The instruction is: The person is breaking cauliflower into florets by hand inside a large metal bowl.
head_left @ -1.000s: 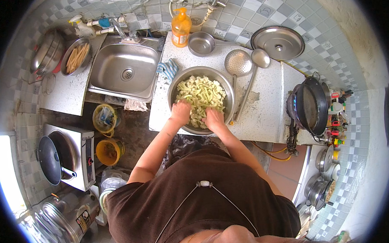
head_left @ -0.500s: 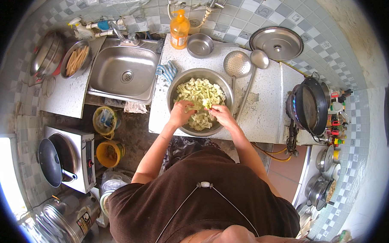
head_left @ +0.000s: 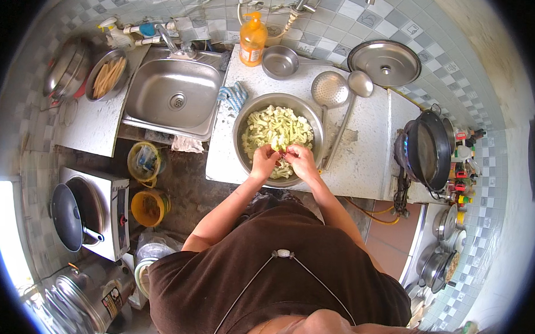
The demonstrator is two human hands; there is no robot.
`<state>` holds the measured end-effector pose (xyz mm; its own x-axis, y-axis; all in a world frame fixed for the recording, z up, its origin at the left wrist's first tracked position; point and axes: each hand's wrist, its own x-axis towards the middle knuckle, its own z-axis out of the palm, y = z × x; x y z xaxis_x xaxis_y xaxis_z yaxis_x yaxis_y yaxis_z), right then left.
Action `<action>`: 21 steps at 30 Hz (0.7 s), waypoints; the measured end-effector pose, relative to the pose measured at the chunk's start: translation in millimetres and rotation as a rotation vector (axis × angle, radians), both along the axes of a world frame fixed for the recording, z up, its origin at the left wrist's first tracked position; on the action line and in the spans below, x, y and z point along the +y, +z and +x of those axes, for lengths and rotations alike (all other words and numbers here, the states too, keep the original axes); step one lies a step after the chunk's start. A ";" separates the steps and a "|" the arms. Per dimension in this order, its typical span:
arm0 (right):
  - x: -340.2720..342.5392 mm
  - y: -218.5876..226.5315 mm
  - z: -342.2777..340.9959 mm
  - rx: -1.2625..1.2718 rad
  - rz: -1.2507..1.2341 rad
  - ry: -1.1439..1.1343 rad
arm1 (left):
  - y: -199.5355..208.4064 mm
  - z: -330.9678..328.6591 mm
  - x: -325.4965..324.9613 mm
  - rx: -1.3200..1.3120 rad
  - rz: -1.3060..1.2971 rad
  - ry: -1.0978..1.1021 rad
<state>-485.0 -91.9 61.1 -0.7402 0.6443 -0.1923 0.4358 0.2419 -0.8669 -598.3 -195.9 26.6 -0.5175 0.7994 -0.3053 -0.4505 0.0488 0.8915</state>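
A wide steel bowl full of pale green-white cauliflower florets stands on the white counter in front of me. Over its near part, both hands come together at one cauliflower piece. My left hand pinches it from the left with bent fingers. From the other side, my right hand has its fingertips closed on the same piece. My fingers partly cover the piece, and the florets beneath the hands are hidden.
Left of the bowl lie a blue-white cloth and a steel sink. Behind it stand an orange pump bottle and a small saucepan. To the right are a skimmer, a ladle, a round lid and a black pan.
My left hand has moved right and slightly down, meeting the right hand at the cauliflower piece. The hands were apart before. The whole view has shifted slightly.
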 end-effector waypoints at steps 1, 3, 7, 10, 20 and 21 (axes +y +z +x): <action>-1.0 -5.4 1.8 0.032 -0.111 -0.028 | -10.0 4.2 -0.7 0.054 -0.027 0.001; -1.1 -22.5 8.1 0.093 -0.330 -0.099 | -5.5 12.7 -0.4 0.097 -0.086 0.015; -9.7 -23.2 9.5 0.134 -0.622 -0.255 | -21.2 22.9 -2.5 0.337 -0.178 0.075; -8.9 -19.8 6.9 0.148 -0.841 -0.384 | -17.9 24.3 -1.7 0.420 -0.160 0.114; 39.4 -31.8 14.2 0.251 -0.538 -0.462 | 6.2 -27.2 -2.7 0.681 -0.046 -0.117; 35.5 -27.2 12.3 0.161 -0.314 -0.443 | -10.5 -39.9 -3.8 0.857 -0.119 -0.077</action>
